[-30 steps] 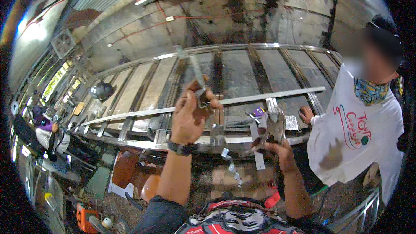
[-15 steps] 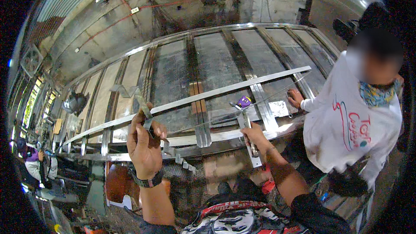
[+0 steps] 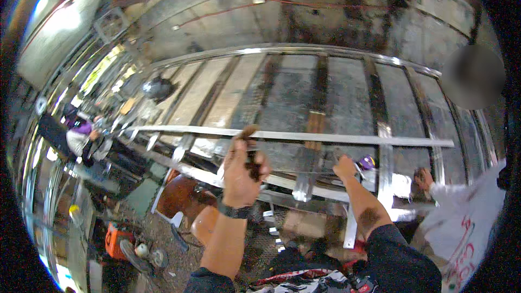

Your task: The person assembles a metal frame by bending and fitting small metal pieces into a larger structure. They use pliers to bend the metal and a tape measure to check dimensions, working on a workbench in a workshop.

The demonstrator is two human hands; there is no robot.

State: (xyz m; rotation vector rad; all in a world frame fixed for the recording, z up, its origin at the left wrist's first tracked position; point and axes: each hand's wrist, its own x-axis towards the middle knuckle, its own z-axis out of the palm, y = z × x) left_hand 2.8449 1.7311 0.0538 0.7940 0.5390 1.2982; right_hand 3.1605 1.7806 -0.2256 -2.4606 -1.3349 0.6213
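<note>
My left hand [image 3: 241, 176], with a dark watch on its wrist, is raised over the near side of a large metal frame [image 3: 320, 84]. Its fingers are closed round a curled flat strip, blurred here; light pieces of the strip [image 3: 269, 221] dangle below. Farther right, my right hand [image 3: 343, 169] reaches over the frame with fingers curled; what they hold is hidden. Beside it sits a small purple object [image 3: 367, 161] with a light part. A flat pale bar [image 3: 350, 230] sticks out below my right forearm. A long light metal bar [image 3: 336, 139] lies across the frame.
At right a person in a white top [image 3: 461, 222] rests a hand [image 3: 423, 178] on the frame. A dark rounded object [image 3: 157, 89] lies at far left. Another person [image 3: 81, 133] is beyond. An orange machine [image 3: 118, 240] and a brown chair [image 3: 187, 195] stand lower left.
The view has swung left, so the scene sits farther right. My right hand has moved off the flat pale bar, forward over the frame. My left hand stays raised with the strip.
</note>
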